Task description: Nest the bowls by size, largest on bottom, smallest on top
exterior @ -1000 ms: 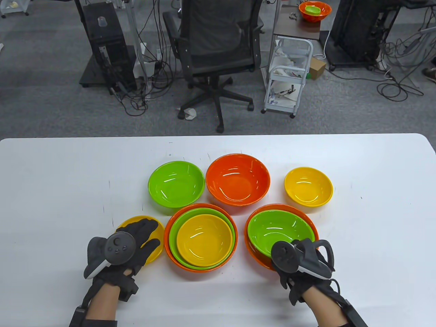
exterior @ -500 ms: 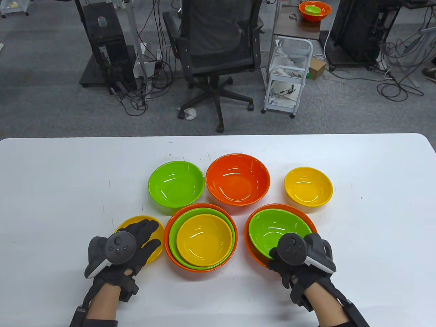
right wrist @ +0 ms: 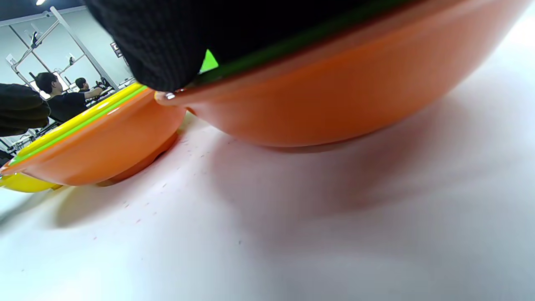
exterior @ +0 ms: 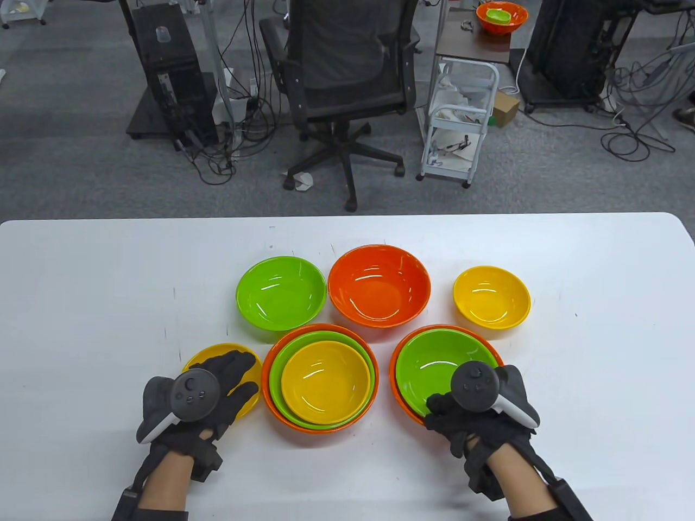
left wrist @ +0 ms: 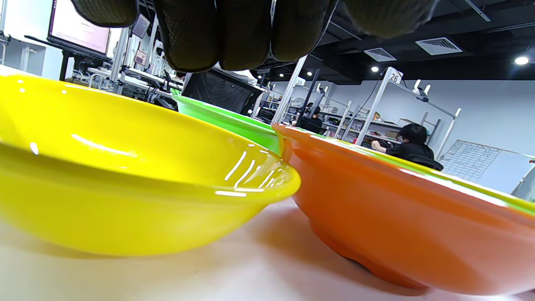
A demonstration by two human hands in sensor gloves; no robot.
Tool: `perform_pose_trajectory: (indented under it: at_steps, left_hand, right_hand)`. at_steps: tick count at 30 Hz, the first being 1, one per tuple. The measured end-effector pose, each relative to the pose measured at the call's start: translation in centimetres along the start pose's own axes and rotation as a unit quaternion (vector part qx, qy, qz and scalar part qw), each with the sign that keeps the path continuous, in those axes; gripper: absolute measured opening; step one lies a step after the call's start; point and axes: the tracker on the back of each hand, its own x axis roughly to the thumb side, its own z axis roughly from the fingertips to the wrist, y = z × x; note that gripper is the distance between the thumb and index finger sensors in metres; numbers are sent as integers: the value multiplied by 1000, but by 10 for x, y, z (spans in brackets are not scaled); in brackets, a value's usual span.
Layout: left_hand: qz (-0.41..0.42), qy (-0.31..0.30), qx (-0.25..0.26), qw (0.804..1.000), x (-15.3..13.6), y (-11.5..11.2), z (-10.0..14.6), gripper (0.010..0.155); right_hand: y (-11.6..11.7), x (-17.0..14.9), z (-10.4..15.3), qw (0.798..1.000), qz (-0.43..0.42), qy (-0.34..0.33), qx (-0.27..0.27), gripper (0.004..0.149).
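Observation:
My left hand (exterior: 225, 382) lies spread, palm down, over a small yellow bowl (exterior: 251, 400) at the front left; in the left wrist view its fingers (left wrist: 234, 33) hover above that bowl (left wrist: 125, 175). Beside it stands a nested stack: orange bowl (exterior: 267, 399), green bowl (exterior: 275, 380), yellow bowl (exterior: 324, 382). At the front right a green bowl (exterior: 429, 369) sits inside an orange bowl (exterior: 398, 395). My right hand (exterior: 461, 407) holds their near rim; the glove (right wrist: 167, 42) covers the green rim (right wrist: 207, 62).
Three loose bowls stand in a row behind the stacks: green (exterior: 281, 293), orange (exterior: 379, 285) and yellow (exterior: 491, 297). The white table (exterior: 597, 380) is bare to the far left and right. A chair and carts stand on the floor beyond.
The green bowl in the right stack has dropped from a tilt to lie level in the orange bowl. My right hand has shifted slightly up and right. The left hand has barely moved.

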Motion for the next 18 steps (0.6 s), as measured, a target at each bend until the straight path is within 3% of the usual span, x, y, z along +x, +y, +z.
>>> perform_pose_trajectory:
  at_steps: [10, 18]
  left_hand:
    - [-9, -18, -7, 1000, 16, 2, 3, 65]
    - [-11, -31, -12, 999, 21, 2, 3, 65]
  right_hand:
    - [-12, -2, 5, 997, -12, -22, -70, 57]
    - [-44, -1, 12, 988, 34, -26, -148, 59]
